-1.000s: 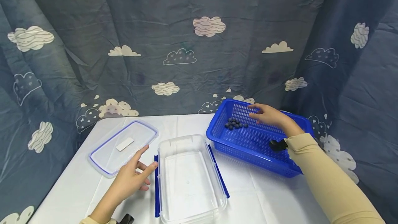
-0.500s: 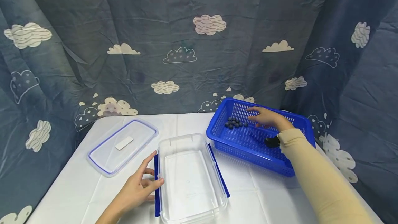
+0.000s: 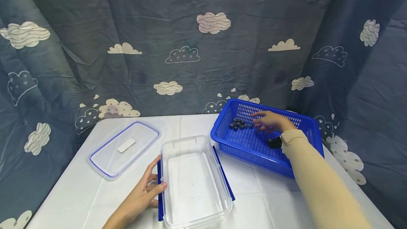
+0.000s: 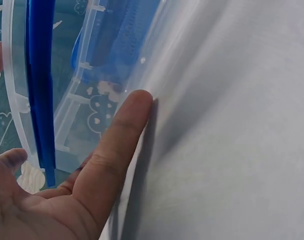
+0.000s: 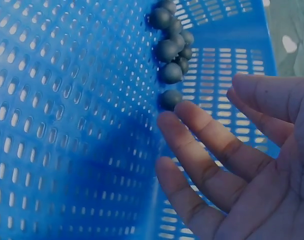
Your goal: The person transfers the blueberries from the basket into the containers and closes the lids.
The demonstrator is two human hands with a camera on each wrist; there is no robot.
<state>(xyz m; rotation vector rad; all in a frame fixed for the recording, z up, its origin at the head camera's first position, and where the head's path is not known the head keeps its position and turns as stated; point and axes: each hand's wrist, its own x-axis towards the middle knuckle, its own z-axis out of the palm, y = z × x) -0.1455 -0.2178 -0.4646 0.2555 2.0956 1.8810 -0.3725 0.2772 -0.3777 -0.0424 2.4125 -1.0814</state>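
Observation:
My left hand holds the left side of a clear plastic food container, thumb over the rim, other fingers against the outer wall. In the left wrist view, a straight finger lies low along the wall, below a blue side latch. My right hand reaches into a blue perforated basket, fingers spread and slightly bent, holding nothing. Several small dark balls, blueberry-like, lie clustered in the basket's far left part. In the right wrist view, my fingertips are right beside the nearest ball.
A clear lid with a blue seal and a white label lies at the left of the white-covered table. The container sits between lid and basket, close to both. A dark cloud-patterned curtain hangs behind and at the sides.
My left hand has moved down and right onto the container's rim and holds there. My right hand has lowered slightly into the basket. The balls and the lid stay where they were.

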